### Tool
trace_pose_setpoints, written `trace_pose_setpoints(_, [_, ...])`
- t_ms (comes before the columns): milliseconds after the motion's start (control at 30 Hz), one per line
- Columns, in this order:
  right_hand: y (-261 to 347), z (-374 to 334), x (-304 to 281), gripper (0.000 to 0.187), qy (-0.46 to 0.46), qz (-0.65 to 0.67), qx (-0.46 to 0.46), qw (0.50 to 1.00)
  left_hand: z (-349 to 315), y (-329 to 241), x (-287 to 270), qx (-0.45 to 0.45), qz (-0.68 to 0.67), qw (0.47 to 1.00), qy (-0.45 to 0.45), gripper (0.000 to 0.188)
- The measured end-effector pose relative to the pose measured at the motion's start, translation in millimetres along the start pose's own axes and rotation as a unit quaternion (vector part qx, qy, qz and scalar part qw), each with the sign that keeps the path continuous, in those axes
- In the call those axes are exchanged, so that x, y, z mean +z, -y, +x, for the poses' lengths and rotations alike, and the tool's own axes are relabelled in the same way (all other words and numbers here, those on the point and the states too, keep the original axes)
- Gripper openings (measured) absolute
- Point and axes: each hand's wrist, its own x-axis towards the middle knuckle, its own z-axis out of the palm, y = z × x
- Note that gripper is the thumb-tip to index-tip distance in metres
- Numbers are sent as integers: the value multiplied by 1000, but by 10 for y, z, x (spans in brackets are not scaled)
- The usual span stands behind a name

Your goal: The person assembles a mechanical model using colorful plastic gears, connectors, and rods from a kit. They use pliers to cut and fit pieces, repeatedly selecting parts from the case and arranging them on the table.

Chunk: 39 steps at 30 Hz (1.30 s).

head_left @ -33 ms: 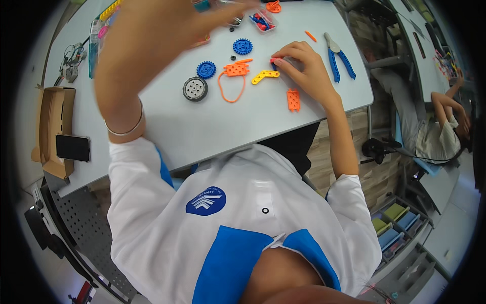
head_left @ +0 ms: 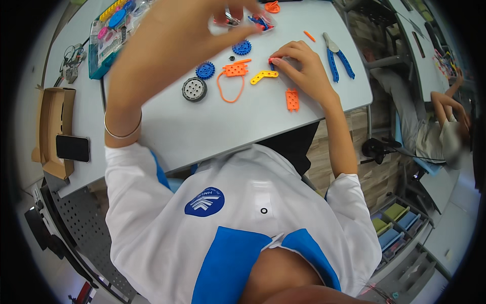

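Note:
My left hand [head_left: 190, 28] is raised over the far side of the table, slightly blurred, thumb and fingers apart; the top edge cuts off some fingers. Beyond its thumb is a clear tub [head_left: 267, 24] of red and blue parts. My right hand [head_left: 298, 66] rests on the table, pinching a small red-and-blue part [head_left: 272, 62]. Beside it lie a yellow bent beam [head_left: 264, 76] and an orange perforated plate [head_left: 292, 100]. Between the hands are an orange block [head_left: 235, 70] with an orange band [head_left: 230, 100], two blue gears [head_left: 205, 70] and a grey-black wheel [head_left: 194, 89].
Blue-handled pliers [head_left: 338, 60] and an orange stick [head_left: 309, 36] lie at the right. A teal-edged parts case [head_left: 104, 61] stands far left. Nearer are a cardboard box [head_left: 50, 121] and a phone [head_left: 73, 148]. Another person [head_left: 448, 134] sits at far right.
My left hand has shifted, its thumb now lower and spread from the fingers, uncovering more of the parts case. My right hand keeps its pinch, almost unmoved.

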Motion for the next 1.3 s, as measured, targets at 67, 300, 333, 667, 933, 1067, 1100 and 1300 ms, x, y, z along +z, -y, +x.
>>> trace_pose_setpoints(67, [53,60,21,15,-33,34,3,999,-182,21,263,-45,-29,996,66,39])
trace_pose_setpoints(300, [426,236,193,16,-80,202,-27,976,-380,339,751,-226,-501,818,168,50])
trace_pose_setpoints(333, [404,233,220,24,-54,191,-22,980,-429,422,785,-238,-521,801,174,49])
trace_pose_setpoints(667, [-145,-234,-166,34,-274,-361,145,880,-762,705,672,-299,-653,696,11,49])
trace_pose_setpoints(933, [931,240,665,19,-119,50,-45,991,-926,530,828,-224,-621,747,83,30])
trace_pose_setpoints(1067, [897,284,692,13,-119,33,-76,989,-952,498,689,-236,-610,749,108,22])
trace_pose_setpoints(1100, [886,299,700,12,-121,24,-88,988,-958,488,687,-248,-620,737,105,20])
trace_pose_setpoints(1300, [837,415,707,13,-32,93,-19,995,-978,451,824,-276,-528,803,2,16])
